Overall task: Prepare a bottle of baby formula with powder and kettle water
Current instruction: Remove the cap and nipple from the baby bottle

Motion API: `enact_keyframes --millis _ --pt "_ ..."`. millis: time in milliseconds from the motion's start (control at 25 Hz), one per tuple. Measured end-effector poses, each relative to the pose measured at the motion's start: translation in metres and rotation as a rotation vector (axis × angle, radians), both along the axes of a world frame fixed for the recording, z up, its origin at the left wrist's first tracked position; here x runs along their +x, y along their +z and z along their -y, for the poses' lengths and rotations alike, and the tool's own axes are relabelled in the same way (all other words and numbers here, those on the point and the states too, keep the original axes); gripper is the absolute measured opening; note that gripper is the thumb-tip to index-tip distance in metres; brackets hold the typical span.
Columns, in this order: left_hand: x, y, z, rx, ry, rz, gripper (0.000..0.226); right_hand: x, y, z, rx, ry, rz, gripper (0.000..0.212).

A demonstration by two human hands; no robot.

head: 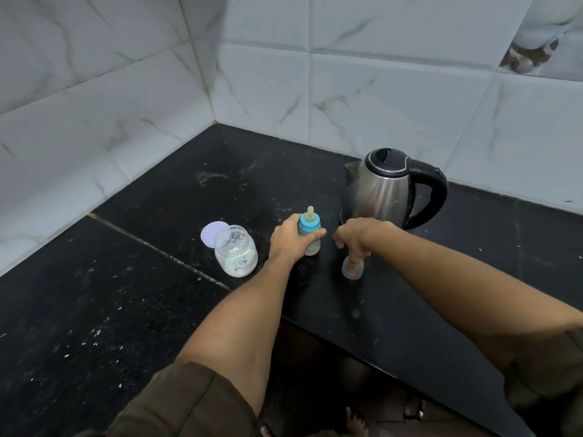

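**Figure: Two hands working at a baby bottle and its clear cap on a dark countertop**

At far left, a round pale lid [212, 234] is lying flat on the black speckled countertop [94, 310], touching the back of an open clear jar [236, 251]. The jar is standing upright with white powder showing in its lower part and clinging to its walls.

Just to the right of the jar, the left hand [288, 240] is wrapping around the baby bottle [309, 230] — fingers behind it, thumb crossing its front — so the grip is closed on the bottle. The bottle is standing upright near the middle of the counter, its blue collar and yellowish teat rising above the hand. Its lower body is looking pale and cloudy; what it contains cannot be told.

Further right, apart from the bottle, the right hand [358, 236] is reaching down from above and pinching a clear cap [351, 269], which is resting on the counter. A fingertip is showing through the cap's transparent wall.

Behind the right hand, a steel kettle [383, 189] is sitting upright on its base — black lid down, spout facing left, black handle facing right — in front of the marbled wall tiles [394, 99].
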State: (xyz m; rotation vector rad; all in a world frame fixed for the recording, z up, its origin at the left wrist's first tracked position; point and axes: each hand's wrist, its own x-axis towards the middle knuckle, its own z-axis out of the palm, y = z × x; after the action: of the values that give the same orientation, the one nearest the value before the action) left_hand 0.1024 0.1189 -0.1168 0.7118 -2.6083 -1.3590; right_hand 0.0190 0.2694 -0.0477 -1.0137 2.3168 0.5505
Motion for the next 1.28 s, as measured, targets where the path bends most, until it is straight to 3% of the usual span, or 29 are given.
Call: enact_keyframes --millis 200,360,480,680,840,960,1280 --pt "-0.002 0.0 0.005 0.047 -0.022 0.057 0.079 -0.015 0.017 0.009 -0.04 -0.018 -0.032 0.076" --pt "-0.002 0.016 0.014 0.058 -0.026 0.028 0.116 -0.021 0.048 0.02 -0.072 -0.054 -0.054 0.042" --pt "-0.003 0.035 0.027 0.029 -0.025 -0.019 0.121 -0.024 0.072 0.032 -0.2 -0.048 -0.153 0.026" --pt "0.002 0.05 0.042 -0.04 -0.056 0.011 0.126 -0.02 0.086 0.057 -0.352 -0.092 -0.114 0.031" --pt "0.005 0.035 0.034 -0.049 -0.086 0.09 0.121 -0.014 0.066 0.067 -0.34 -0.124 0.028 0.043" --pt "0.004 0.025 0.027 -0.028 -0.102 0.113 0.114 -0.01 0.05 0.066 -0.316 -0.107 0.033 0.051" --pt "-0.001 0.003 0.021 0.007 -0.109 0.128 0.055 -0.01 0.018 0.062 -0.36 -0.049 -0.109 0.053"
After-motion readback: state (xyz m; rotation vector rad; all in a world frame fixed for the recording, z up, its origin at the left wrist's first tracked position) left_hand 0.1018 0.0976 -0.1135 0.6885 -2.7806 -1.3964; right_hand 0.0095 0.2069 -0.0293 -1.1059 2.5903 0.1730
